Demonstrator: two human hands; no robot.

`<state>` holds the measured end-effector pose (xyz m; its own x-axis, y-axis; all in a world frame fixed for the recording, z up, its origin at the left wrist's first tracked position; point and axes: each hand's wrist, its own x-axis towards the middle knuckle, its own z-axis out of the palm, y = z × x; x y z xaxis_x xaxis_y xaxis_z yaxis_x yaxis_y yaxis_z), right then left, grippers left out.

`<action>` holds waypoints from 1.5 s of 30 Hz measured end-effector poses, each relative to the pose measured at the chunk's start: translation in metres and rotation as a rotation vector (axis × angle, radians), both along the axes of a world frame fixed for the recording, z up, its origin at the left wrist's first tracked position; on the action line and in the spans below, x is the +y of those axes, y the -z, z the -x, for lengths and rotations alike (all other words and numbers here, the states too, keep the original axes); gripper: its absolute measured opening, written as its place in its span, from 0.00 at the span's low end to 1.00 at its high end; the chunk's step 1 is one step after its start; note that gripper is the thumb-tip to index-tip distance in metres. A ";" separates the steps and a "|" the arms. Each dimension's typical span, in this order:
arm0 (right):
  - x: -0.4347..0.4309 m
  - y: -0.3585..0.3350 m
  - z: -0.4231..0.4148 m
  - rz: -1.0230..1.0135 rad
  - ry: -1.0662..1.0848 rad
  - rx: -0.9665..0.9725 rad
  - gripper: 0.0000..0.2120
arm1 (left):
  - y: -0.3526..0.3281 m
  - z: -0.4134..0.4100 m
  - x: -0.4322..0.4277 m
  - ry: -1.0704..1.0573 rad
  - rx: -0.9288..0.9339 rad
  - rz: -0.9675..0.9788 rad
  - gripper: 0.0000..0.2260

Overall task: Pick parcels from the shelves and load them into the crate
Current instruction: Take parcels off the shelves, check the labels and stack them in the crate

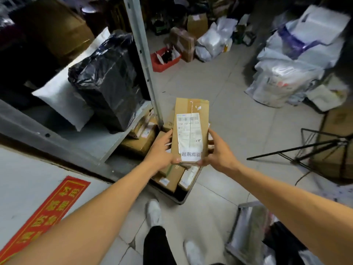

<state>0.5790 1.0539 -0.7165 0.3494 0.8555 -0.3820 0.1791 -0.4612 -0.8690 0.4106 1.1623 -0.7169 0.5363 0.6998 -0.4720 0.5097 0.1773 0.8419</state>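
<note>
Left hand (162, 150) and right hand (219, 152) hold a box (191, 131), fingers curled round its sides. Crate (179, 197) with boxes below, near the shelf (107, 144).

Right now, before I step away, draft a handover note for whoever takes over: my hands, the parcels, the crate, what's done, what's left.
Left hand and right hand each grip a long edge of the slim brown cardboard parcel with the white label, held above the dark floor crate.
Done: several brown cardboard boxes already lie in the crate.
Left: lower this parcel in. The black plastic-wrapped parcel and flat white mailer bag sit on the grey metal shelf, not yet picked.
</note>
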 end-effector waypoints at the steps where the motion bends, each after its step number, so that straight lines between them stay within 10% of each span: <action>1: 0.005 0.005 -0.003 0.008 0.020 -0.008 0.50 | 0.005 -0.005 0.010 0.025 0.013 0.005 0.48; 16: 0.068 0.096 0.017 0.124 0.402 -0.018 0.47 | 0.092 -0.037 0.118 0.356 0.155 0.162 0.49; 45: 0.002 0.398 0.136 0.410 0.470 0.158 0.49 | 0.410 0.082 0.033 0.242 0.238 0.177 0.45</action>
